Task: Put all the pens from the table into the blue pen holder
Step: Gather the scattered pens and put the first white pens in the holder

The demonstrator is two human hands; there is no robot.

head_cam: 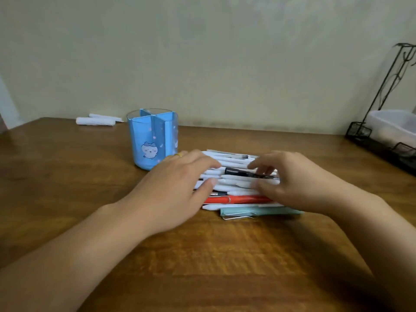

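1. Head view: you face a brown wooden table (225, 255) pushed against a plain cream wall, with a black wire rack (382, 104) at the far right edge.
2. A heap of mostly white plastic pens (234, 164), with a black pen (238, 171), a red pen (238, 199) and a pale teal clipped pen (258, 212), lies in front of you, long axes running left to right.
3. Your left hand (177, 188) rests spread, palm down, on the heap's left ends, closed on nothing.
4. Your right hand (290, 183) is curled loosely over the right ends, fingers by the black pen; whether it is pinching it, I cannot tell.
5. The round blue pen holder with clear wall and cartoon cat (153, 138) stands upright, looks empty, just beyond your left hand, so that hand is nearer; pens likely need tipping upright and carrying left and away.
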